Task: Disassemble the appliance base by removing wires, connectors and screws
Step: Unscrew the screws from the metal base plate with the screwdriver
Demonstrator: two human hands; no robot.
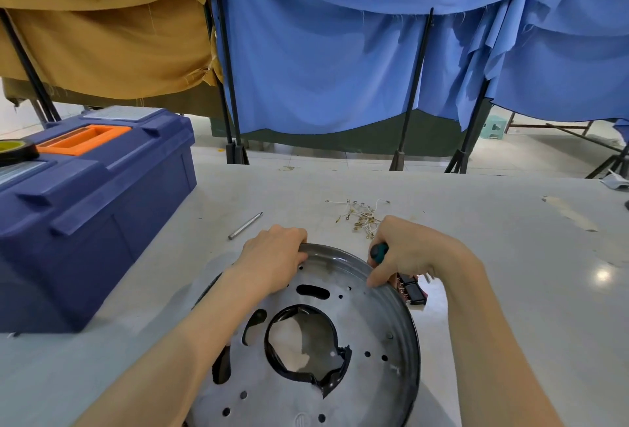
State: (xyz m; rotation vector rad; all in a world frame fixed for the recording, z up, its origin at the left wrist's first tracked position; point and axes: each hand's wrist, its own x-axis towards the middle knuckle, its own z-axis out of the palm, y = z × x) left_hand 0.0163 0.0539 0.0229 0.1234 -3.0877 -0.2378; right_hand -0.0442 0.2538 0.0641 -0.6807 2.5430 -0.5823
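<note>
The round metal appliance base (360, 311) lies near on the worktop (510, 290). The left hand (275, 256) curls its fingers over the far rim. The right hand (408, 249) has its fingers wrapped round a green-handled screwdriver (378, 251) at the right rim. Loose wires (362, 217) lie beyond.

Blue drapes (340, 62); tan cloth (102, 24); pale tiled floor (306, 150)

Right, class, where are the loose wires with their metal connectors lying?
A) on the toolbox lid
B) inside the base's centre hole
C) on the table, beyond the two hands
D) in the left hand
C: the loose wires lie on the table, beyond the right hand, which grips the screwdriver, and the left hand, which holds the rim of the base.
</note>
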